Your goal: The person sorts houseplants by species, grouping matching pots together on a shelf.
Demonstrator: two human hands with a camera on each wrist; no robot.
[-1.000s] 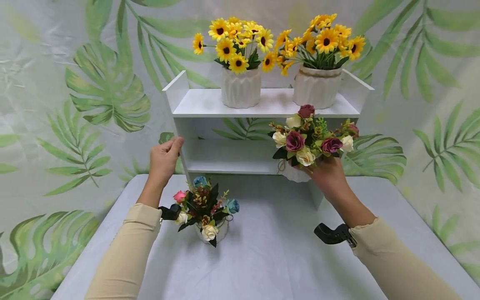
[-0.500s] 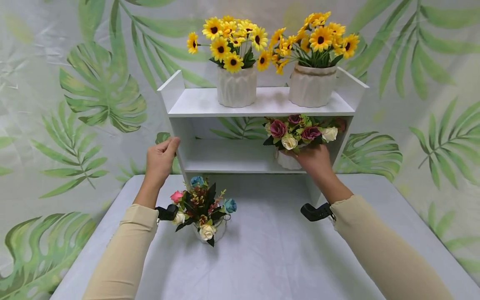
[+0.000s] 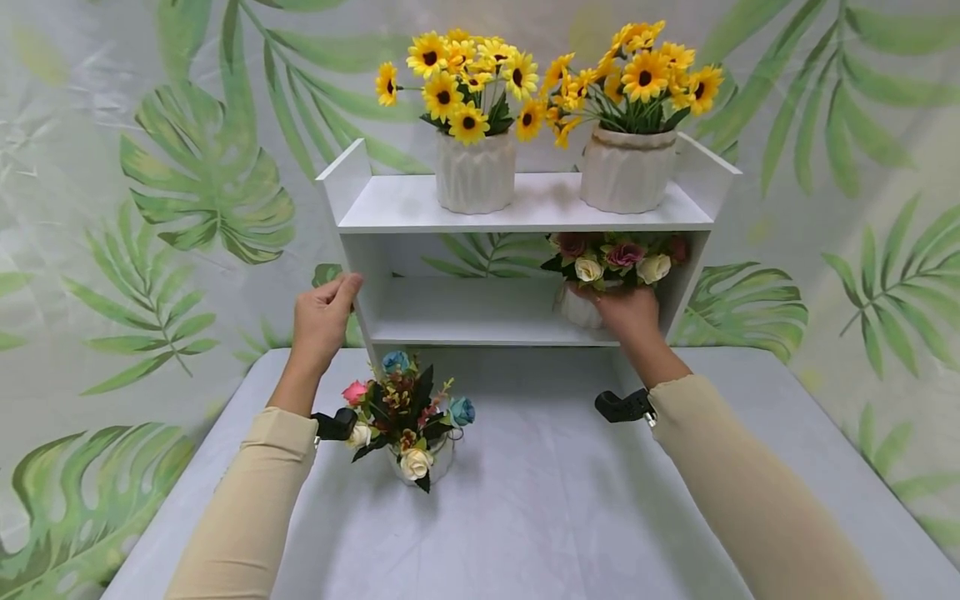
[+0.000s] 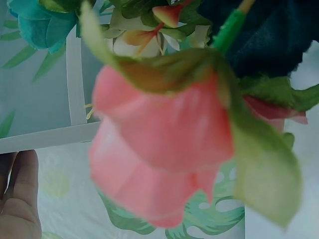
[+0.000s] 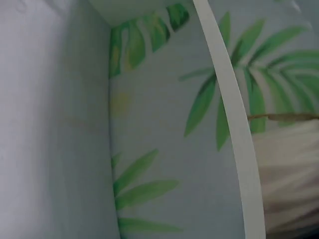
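Note:
In the head view, my right hand [image 3: 632,315] grips a white pot [image 3: 581,308] of artificial mauve and cream roses [image 3: 611,257]. This pot is inside the right part of the middle tier of a white shelf [image 3: 465,308]; its flowers reach up under the top board. The right wrist view shows part of the pot [image 5: 289,169] beyond the board edge; the hand is out of that view. My left hand [image 3: 322,321], with curled fingers, holds the front edge of the shelf's left side panel. In the left wrist view a pink artificial rose [image 4: 159,144] covers much of the picture.
Two white pots of yellow sunflowers [image 3: 476,171] [image 3: 628,171] stand on the top board. On the table [image 3: 525,500], below the left side of the shelf, is a pot of blue, pink and cream roses [image 3: 412,425], close to my left wrist. A leaf-print backdrop [image 3: 217,183] hangs behind.
My right hand has carried the pot of mauve and cream roses forward from in front of the shelf into its middle tier. The left hand has stayed at the side panel.

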